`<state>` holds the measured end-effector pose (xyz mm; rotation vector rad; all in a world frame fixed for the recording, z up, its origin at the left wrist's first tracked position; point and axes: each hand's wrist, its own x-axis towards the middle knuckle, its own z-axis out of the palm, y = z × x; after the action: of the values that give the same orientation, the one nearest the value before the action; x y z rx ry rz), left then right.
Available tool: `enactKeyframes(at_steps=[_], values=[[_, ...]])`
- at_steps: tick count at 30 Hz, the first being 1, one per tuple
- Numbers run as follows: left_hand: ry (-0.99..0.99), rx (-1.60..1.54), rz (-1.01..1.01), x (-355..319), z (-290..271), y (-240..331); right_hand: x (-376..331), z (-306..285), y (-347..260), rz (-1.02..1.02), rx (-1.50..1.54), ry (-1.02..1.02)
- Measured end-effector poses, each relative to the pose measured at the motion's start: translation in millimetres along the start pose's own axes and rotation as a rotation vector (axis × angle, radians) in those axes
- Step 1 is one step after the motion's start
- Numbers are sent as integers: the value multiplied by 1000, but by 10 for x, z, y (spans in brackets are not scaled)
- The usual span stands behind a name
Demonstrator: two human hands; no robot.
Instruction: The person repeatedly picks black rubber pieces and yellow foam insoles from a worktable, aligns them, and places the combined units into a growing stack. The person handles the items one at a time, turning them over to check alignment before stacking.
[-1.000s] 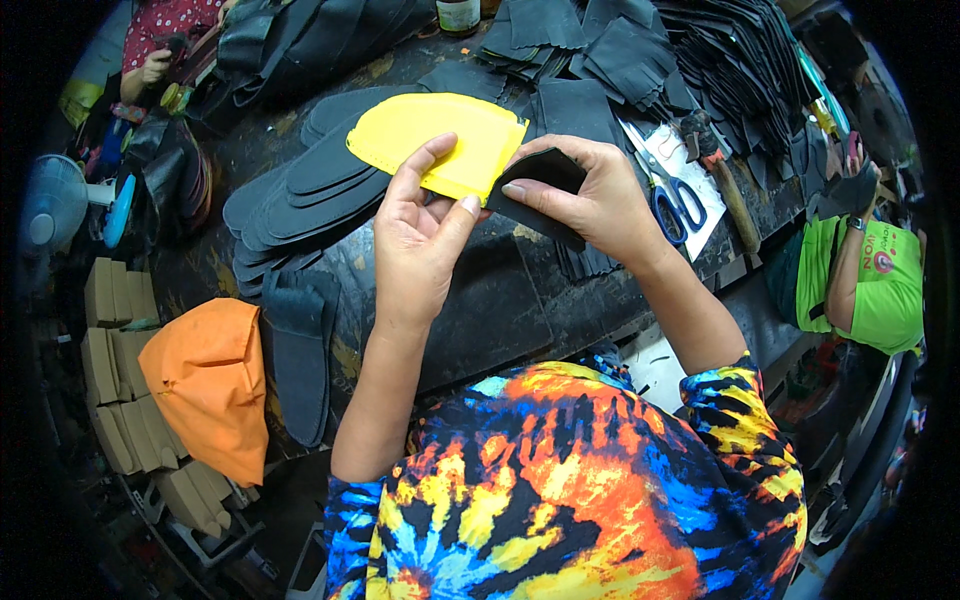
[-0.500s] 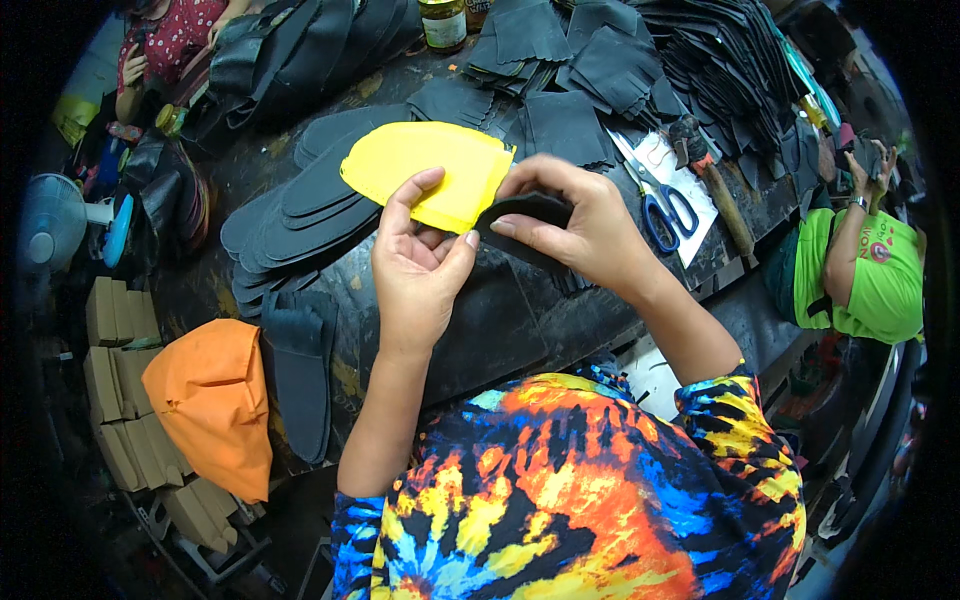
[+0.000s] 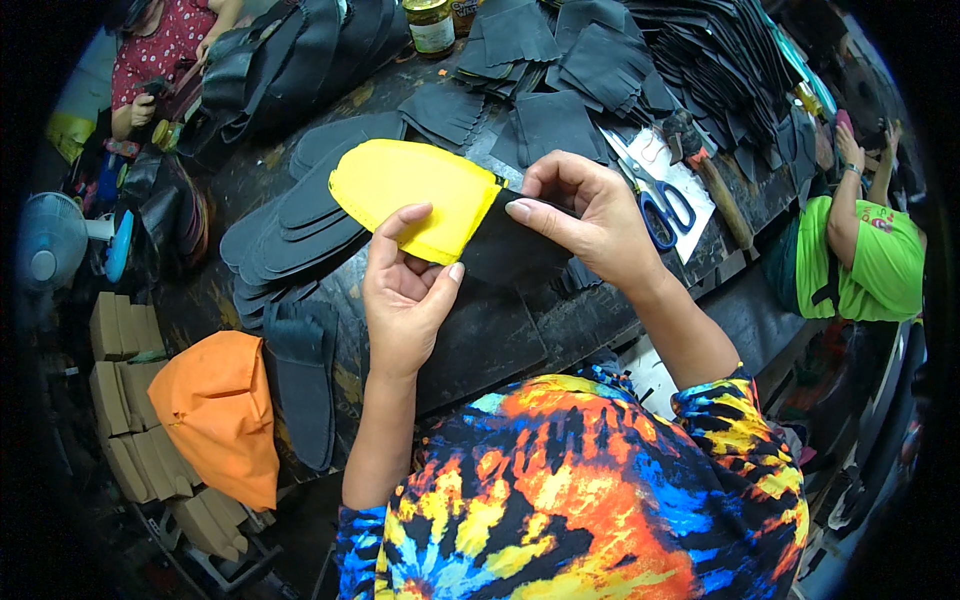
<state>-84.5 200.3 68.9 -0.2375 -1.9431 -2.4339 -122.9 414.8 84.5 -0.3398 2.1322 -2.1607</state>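
My left hand (image 3: 408, 290) pinches the straight lower edge of a yellow rounded piece (image 3: 405, 195), fingers behind and over it. A black sheet piece (image 3: 520, 245) adjoins its straight edge and extends right. My right hand (image 3: 590, 215) grips the black piece's upper edge between thumb and bent fingers. Whether the yellow and black parts are joined I cannot tell. Behind and left of the yellow piece, black insole-shaped pieces (image 3: 275, 240) lie fanned in a stack. A pair of scissors (image 3: 655, 195) with blue handles rests right of my right hand.
A hammer (image 3: 722, 195) lies beyond the scissors. Stacked black cut pieces (image 3: 605, 65) and a glass jar (image 3: 430, 28) line the far side. An orange cloth (image 3: 215, 410) sits at the left edge near cardboard pieces (image 3: 125, 400). Other people are at far left and right.
The yellow piece has shifted slightly left and down and tilted. The black piece, folded up in my right hand before, is now spread flatter and lower.
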Motion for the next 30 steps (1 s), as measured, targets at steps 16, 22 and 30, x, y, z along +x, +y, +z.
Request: enactKeyframes(at_steps=[16,22,30], values=[[-29,45,-24,-53,-1,30,-56,88,145,-97,16,110],[-39,64,-40,-56,1,48,-73,109,172,-73,45,122],[-34,63,-38,-72,7,48,-95,153,186,-66,105,141]])
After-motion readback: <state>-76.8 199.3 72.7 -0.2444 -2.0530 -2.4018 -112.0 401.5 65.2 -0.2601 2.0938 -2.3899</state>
